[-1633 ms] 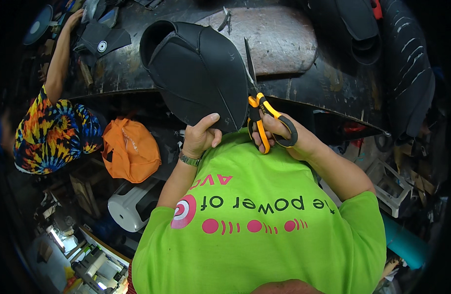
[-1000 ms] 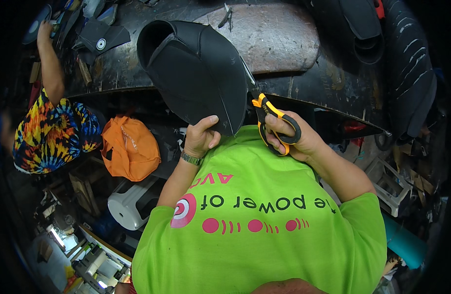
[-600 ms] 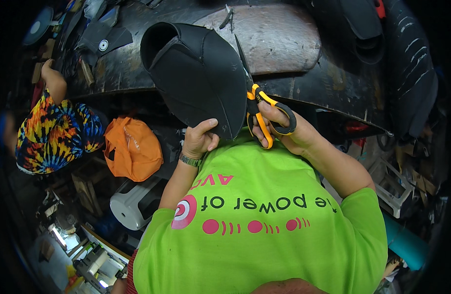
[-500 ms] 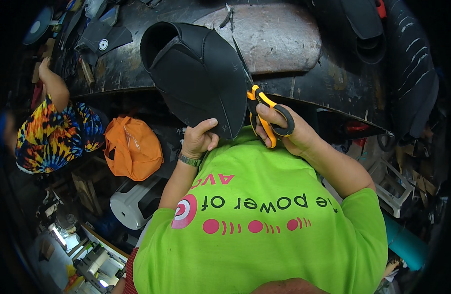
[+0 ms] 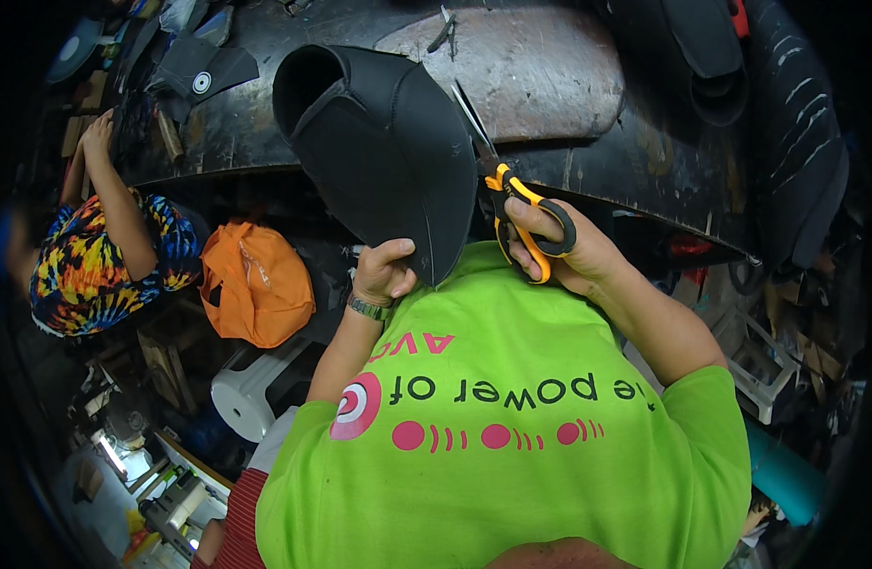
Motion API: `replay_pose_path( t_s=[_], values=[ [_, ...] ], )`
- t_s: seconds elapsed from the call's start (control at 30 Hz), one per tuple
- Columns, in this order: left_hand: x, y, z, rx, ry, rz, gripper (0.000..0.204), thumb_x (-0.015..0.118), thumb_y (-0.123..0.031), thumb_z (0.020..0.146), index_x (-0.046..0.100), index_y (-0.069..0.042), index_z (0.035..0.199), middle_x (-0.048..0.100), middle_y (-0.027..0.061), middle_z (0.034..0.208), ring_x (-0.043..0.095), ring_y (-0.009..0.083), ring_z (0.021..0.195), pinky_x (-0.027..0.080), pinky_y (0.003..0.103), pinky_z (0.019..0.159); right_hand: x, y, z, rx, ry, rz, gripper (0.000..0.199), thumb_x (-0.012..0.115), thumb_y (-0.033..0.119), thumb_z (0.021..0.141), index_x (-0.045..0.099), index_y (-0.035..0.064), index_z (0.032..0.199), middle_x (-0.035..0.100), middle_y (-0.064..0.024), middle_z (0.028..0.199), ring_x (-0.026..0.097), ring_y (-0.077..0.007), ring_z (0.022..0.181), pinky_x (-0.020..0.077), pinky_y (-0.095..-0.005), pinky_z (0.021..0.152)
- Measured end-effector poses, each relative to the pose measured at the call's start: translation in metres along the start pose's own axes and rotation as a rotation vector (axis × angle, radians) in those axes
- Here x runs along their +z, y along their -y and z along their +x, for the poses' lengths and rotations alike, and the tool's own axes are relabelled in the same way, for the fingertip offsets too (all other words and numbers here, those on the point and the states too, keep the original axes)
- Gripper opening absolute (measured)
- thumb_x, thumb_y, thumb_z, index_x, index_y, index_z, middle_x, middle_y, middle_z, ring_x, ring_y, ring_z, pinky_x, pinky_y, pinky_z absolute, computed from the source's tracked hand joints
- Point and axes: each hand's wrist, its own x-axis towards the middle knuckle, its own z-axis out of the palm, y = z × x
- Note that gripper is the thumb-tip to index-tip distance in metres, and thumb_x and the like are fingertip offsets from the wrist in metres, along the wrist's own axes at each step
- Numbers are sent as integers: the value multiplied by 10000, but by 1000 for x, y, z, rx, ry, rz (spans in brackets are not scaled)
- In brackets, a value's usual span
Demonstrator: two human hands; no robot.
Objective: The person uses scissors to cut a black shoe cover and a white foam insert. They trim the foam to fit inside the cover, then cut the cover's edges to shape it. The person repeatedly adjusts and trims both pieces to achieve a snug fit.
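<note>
A black stitched piece with a round opening at its far left, like a boot upper, is held up over the near table edge. My left hand pinches its lower corner, thumb on top and fingers curled beneath. In my right hand are scissors with orange and black handles, thumb through one loop and fingers around the other. Their blades point away from me, beside the right edge of the piece. A thin seam line runs down the piece toward its lower tip.
A worn brown board lies on the dark table. More black pieces rest at the far right. Left of me are a person in a colourful shirt, an orange bag and a white stool.
The scissors have shifted slightly right and nearer, and their blades show more beside the piece's edge. The piece has turned a little. The co-worker's arms have moved.
</note>
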Motion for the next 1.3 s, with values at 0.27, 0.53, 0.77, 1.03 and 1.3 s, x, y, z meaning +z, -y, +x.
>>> replay_pose_path(
  t_s=[0.27, 0.53, 0.77, 1.03, 1.3],
  values=[
    [-15, -8, -10, -40, 95, -130, 536, 492, 14, 856, 386, 170, 1358, 552, 349, 1277, 719, 329, 698, 457, 224, 269, -12, 19, -1, -390, -385, -1065, 470, 842, 389, 775, 541, 46, 888, 535, -6, 664, 491, -88, 573, 377, -245, 538],
    [-15, -12, -14, -62, 109, -147, 510, 476, 73, 822, 446, 125, 1329, 596, 313, 1221, 692, 301, 590, 414, 242, 255, -6, 25, -4, -467, -475, -1246, 521, 872, 414, 726, 534, 39, 856, 527, -45, 620, 459, -135, 559, 374, -315, 543],
    [-18, -12, -14, -39, 184, -131, 499, 478, 65, 823, 452, 129, 1317, 595, 309, 1214, 672, 292, 547, 427, 246, 256, -18, 28, 1, -422, -387, -1036, 372, 866, 209, 770, 520, 75, 796, 514, 36, 629, 441, -49, 570, 335, -234, 506],
    [-14, -6, 2, -48, 499, -395, 606, 493, -72, 869, 339, 136, 1417, 596, 332, 1239, 564, 239, 351, 403, 235, 264, -2, 19, -8, -97, 51, -221, 399, 689, 412, 917, 576, 39, 1002, 608, -43, 752, 588, -99, 564, 484, -225, 521],
    [-7, -11, -5, -28, 376, -265, 596, 505, -30, 858, 333, 156, 1397, 572, 339, 1254, 600, 265, 400, 436, 229, 259, 31, 14, 11, -57, 200, -165, 531, 652, 605, 877, 581, 79, 861, 599, -39, 674, 617, -110, 558, 419, -212, 483]
  ],
)
